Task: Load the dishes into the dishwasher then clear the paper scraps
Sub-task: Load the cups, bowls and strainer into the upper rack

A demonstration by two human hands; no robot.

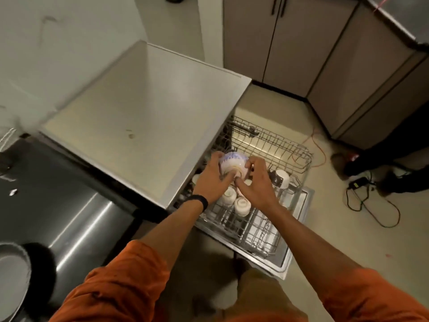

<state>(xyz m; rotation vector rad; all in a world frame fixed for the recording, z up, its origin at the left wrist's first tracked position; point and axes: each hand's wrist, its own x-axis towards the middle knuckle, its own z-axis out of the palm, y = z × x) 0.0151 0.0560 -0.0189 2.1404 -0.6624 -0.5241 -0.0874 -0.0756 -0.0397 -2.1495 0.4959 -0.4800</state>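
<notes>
- Bowl (232, 165) work at the open dishwasher (287, 254): one white bowl with a blue pattern is held foot-up over the inner end of the pulled-out wire rack (285, 145), just beside the edge of the pale surface (148, 112) above the machine.
- Both of the person's hands are grasping it. The left hand (209, 180), with a black wristband (199, 202), curls round the bowl's left wall. The right hand (253, 182) grips the right wall, its thumb near the foot ring.
- Handling, as I judge it: the bowl looks like glazed ceramic, so it is stiff, breakable and likely slick if wet, and light enough for one hand. Two opposite holds on the wall and rim, as now, seem the safest. It wants lowering between the tines rather than dropping, since cups sit right under it.
- Count in the rack: three white cups (242, 205) that I can make out. Two stand upside down just below the hands, and one lies tilted to the right with a dark inside. A pale shape between the hands may be a fourth; I cannot tell.
- Waiting elsewhere: one round plate (11, 275) on the steel surface (69, 205) to the left.
- One small white fleck (12, 192) lies farther along that steel. It is possibly a paper scrap, but too small to be sure.
</notes>
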